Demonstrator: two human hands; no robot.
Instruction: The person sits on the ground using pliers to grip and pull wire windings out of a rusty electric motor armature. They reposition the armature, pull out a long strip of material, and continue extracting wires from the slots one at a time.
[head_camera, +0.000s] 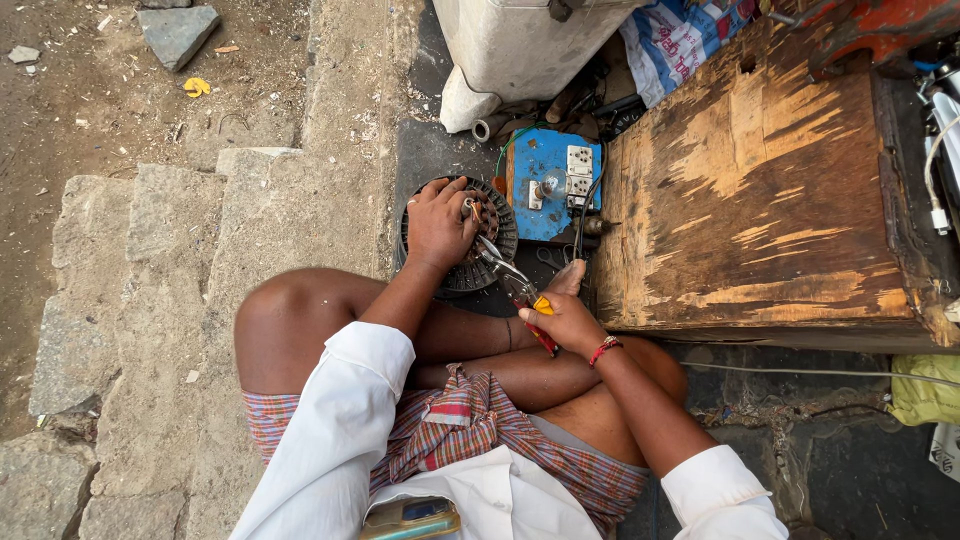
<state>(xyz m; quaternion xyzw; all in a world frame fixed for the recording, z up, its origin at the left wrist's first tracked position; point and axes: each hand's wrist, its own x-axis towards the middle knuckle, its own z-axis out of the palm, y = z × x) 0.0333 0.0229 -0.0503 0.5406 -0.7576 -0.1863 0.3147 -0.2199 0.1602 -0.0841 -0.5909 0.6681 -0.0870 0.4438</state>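
Person sits cross-legged on the ground, seen from above. Left hand (438, 225) is closed down on a round dark motor core (487, 262) lying on the dark floor just ahead of the knees, fingers curled over its top, palm covering the left half. Right hand (562, 318) is clamped round the red and yellow handles of pliers (508, 278); the metal nose points up-left and meets the motor core near the left hand's fingertips. Blue switch board (548, 185) lies just beyond the core, to its right. Worn wooden box (760, 190) stands at right, close to the right hand. Pale tank (520, 50) at far centre. Stone steps (150, 300) at left. Red thread band on the right wrist.
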